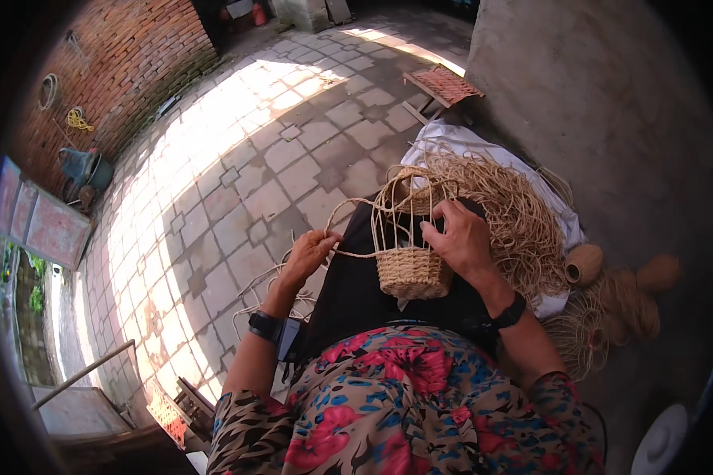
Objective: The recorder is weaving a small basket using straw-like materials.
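A small woven basket (412,274) of tan cord rests on my lap, its lower wall tightly woven. Above that wall, upright strands rise to a round upper rim. My left hand (312,253) is closed on a length of cord (356,254) left of the basket; the cord runs taut to the woven wall. Another stretch of it loops up towards the upper rim. My right hand (461,239) is at the basket's right side, fingers bent around the upright strands, thumb towards the opening. The palm side of this hand is hidden.
A large heap of loose cord (507,206) lies on a white sack (451,136) to the right. Beside it are cord spools (584,264) and coils. Loose cord trails on the paving at left. A low red-topped stool (445,84) stands by the wall.
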Demonstrator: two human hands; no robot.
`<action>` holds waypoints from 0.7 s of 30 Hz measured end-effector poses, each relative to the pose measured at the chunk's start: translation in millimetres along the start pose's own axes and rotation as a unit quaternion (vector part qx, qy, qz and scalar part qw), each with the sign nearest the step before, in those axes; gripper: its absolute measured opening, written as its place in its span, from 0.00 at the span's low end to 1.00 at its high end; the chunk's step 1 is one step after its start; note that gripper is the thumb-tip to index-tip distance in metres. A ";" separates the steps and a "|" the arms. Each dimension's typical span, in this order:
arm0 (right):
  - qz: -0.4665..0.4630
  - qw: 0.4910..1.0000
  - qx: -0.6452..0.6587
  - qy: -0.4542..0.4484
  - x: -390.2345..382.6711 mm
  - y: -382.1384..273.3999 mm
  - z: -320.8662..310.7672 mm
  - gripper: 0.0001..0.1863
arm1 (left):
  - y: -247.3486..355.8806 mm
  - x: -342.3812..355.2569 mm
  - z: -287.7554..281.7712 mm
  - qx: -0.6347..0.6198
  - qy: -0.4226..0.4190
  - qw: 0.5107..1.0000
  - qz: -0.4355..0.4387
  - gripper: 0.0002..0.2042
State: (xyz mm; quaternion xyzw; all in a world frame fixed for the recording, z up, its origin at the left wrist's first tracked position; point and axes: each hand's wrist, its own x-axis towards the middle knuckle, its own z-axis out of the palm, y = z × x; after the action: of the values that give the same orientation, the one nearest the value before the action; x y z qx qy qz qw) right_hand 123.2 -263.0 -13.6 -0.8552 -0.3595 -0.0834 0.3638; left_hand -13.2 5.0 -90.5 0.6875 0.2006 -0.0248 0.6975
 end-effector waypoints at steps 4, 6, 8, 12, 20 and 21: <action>0.061 0.997 -0.028 -0.029 4.0 8.9 -1.5 0.08 | 24.9 -2.6 8.4 -0.158 -0.023 0.987 -0.013 0.09; 0.071 0.996 0.030 -0.035 0.9 19.2 -3.2 0.08 | 44.7 -1.3 28.3 -0.215 -0.043 0.976 0.010 0.09; 0.053 0.998 0.028 -0.023 -4.0 29.0 -0.8 0.08 | 56.8 4.9 47.7 -0.272 -0.060 0.960 0.034 0.10; 0.075 0.993 0.087 -0.024 -10.8 36.4 2.3 0.09 | 67.5 19.3 76.6 -0.225 -0.061 0.972 0.031 0.08; 0.102 0.982 0.160 -0.017 -15.2 49.1 5.5 0.08 | 62.2 32.9 97.3 0.127 0.083 0.970 0.192 0.07; 0.103 0.981 0.161 -0.017 -15.2 48.5 4.6 0.08 | 60.1 32.5 98.2 0.023 0.065 0.988 0.135 0.07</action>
State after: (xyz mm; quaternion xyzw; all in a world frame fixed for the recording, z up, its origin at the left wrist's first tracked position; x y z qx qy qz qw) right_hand 144.4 -291.4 -50.3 -0.8192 -0.2845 0.0275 0.4972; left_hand 59.5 -79.1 -46.2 0.7245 0.1499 0.1099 0.6638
